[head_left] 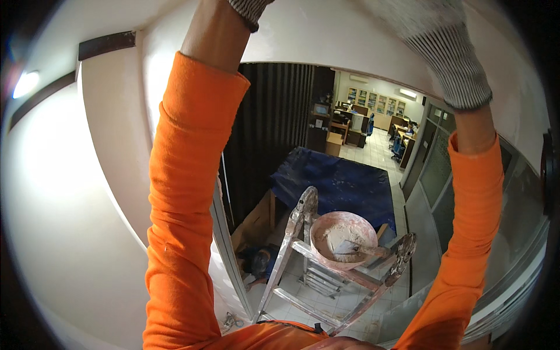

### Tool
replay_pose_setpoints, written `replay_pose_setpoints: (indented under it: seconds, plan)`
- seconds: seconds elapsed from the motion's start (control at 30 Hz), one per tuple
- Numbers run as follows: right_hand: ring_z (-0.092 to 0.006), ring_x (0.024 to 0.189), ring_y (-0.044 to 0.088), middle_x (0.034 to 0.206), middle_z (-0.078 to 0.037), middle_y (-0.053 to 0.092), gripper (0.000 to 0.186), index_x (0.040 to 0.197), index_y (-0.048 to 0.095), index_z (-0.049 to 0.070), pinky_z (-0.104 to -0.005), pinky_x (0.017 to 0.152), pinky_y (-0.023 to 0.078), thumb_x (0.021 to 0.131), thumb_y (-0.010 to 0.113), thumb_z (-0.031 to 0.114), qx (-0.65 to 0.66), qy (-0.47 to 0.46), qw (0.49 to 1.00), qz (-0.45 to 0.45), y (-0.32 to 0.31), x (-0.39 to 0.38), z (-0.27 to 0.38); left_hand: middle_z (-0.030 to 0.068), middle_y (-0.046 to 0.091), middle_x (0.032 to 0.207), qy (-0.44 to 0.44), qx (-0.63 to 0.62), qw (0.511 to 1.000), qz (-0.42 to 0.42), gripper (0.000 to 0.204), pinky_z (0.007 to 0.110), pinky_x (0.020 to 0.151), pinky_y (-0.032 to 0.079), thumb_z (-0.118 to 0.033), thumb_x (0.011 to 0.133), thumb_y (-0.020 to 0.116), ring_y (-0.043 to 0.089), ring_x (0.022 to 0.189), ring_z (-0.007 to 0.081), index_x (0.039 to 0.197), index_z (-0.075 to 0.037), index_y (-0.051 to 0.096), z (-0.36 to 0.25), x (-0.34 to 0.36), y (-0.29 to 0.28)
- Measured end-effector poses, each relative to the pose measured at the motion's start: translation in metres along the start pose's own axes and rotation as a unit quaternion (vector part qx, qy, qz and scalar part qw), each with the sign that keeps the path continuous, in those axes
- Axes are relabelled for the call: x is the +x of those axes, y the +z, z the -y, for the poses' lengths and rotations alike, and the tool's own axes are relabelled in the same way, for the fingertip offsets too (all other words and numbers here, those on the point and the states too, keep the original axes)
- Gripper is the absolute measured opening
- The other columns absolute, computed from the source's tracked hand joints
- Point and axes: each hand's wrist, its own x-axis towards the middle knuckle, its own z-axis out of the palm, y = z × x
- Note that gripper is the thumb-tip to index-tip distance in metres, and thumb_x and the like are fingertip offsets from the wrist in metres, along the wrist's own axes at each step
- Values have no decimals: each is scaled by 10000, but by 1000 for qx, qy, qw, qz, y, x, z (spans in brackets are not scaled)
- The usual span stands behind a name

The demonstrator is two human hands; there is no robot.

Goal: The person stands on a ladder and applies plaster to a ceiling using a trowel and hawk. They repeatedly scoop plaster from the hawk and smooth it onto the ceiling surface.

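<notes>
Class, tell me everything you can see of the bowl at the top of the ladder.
The bowl is round and pinkish, its surface smeared with pale residue; its exact material cannot be told. It sits upright, mouth facing up, at the top of the metal ladder. It holds pale, pasty material and a flat-bladed tool, whose handle crosses the right rim.

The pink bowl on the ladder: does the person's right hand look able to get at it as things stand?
Probably yes, once lowered: the gloved right hand is raised to the picture's top edge, but nothing visible blocks the way down to the pink bowl, open-topped on the ladder.
</notes>
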Motion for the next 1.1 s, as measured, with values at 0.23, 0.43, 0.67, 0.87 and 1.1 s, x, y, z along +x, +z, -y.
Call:
replay_pose_setpoints:
  seconds: [0.23,0.43,0.67,0.87,1.1]
  plan:
    - [-262,963,701,1056,-119,708,366,1127,702,77,-404,855,556,837,841,251,-63,-26,997,24,-49,-91,-28,98,769,1165,98,-110,989,-28,341,271,970,546,-122,878,760,720,1051,159,1201,-14,740,4,12,22]
    - [-251,935,694,1030,-111,692,279,1070,678,79,-400,813,553,856,814,195,-58,48,987,140,-91,-151,-12,87,782,1072,256,141,912,-289,281,256,853,569,-146,930,739,714,935,122,1190,-39,736,11,-23,18]
    - [-240,893,631,988,-70,623,192,907,662,129,-425,755,508,799,811,183,121,126,946,275,-122,-239,37,61,679,966,128,171,908,-361,196,255,701,558,-172,1019,636,606,755,101,1126,-10,666,56,-89,14]
    - [-264,880,623,963,-66,601,170,919,661,129,-429,775,501,832,787,203,286,181,882,329,-109,-294,92,82,568,1119,106,-536,785,-290,391,342,903,494,-274,1025,632,545,966,152,1281,-2,515,94,-55,35]
    - [-279,904,636,974,-70,609,162,930,666,116,-447,797,518,862,772,219,356,248,840,327,-109,-328,133,41,545,1115,61,-379,869,-312,382,315,828,482,-354,1041,617,525,952,130,1220,-23,553,141,-19,69]
